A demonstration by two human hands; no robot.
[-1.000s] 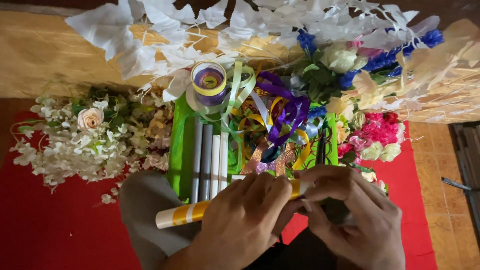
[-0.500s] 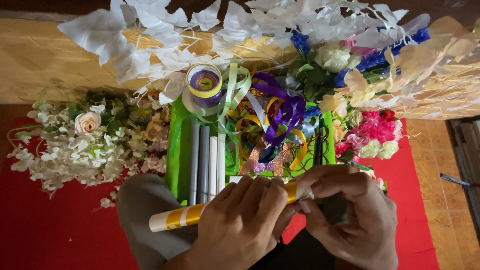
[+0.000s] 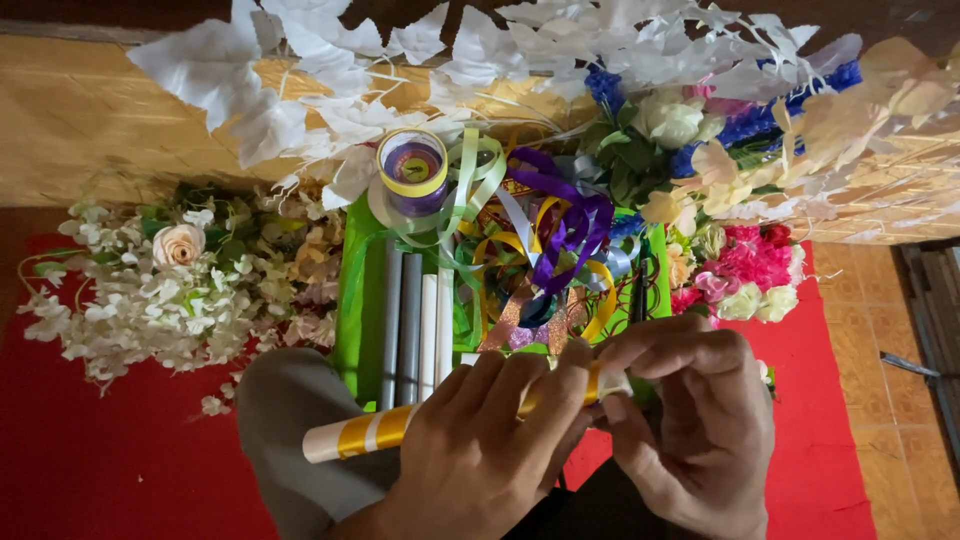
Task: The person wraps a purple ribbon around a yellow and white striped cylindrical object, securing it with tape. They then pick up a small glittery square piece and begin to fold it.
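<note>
Both hands together over lap: left hand (image 3: 480, 450) clamped around white tube (image 3: 330, 440) with yellow ribbon spiral; right hand (image 3: 690, 420) pinches tube's right end. Since 1 s ago we note tube tilted slightly, left end lower, grip unchanged. Wrapping continues. Green tray (image 3: 352, 320) of ribbons behind.

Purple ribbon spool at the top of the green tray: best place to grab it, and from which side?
Take the purple ribbon spool by its round yellow-rimmed outer wall, coming from above. It seems to stand on end with its open core facing up, and loose ribbons crowd its right side, so the left looks freer.
</note>
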